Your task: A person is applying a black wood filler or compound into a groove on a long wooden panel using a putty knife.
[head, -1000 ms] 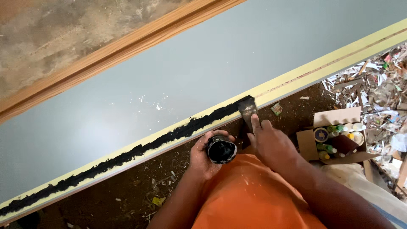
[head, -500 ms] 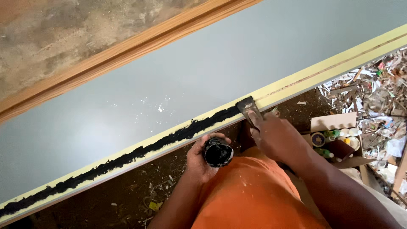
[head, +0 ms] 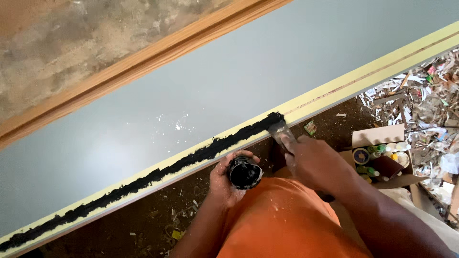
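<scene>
A long grey panel [head: 201, 95] lies before me, its near edge taped yellow. A black filler strip [head: 158, 173] runs along that edge from the far left to about the middle. My right hand [head: 318, 162] grips a putty knife [head: 279, 131], its blade pressed on the edge at the strip's right end. My left hand [head: 229, 179] cups a small round tin of black filler [head: 244, 173] just below the panel edge. My orange-clad knee [head: 282, 224] is under both hands.
A wooden beam [head: 143, 62] runs along the panel's far side. An open cardboard box [head: 377, 136] with small tins and bottles sits on the dirt floor at right. Wood shavings and scraps [head: 420, 95] litter the floor beyond it.
My right hand has drawn the putty knife a little along the edge; the view has shifted slightly. The left hand keeps holding the tin in the same place.
</scene>
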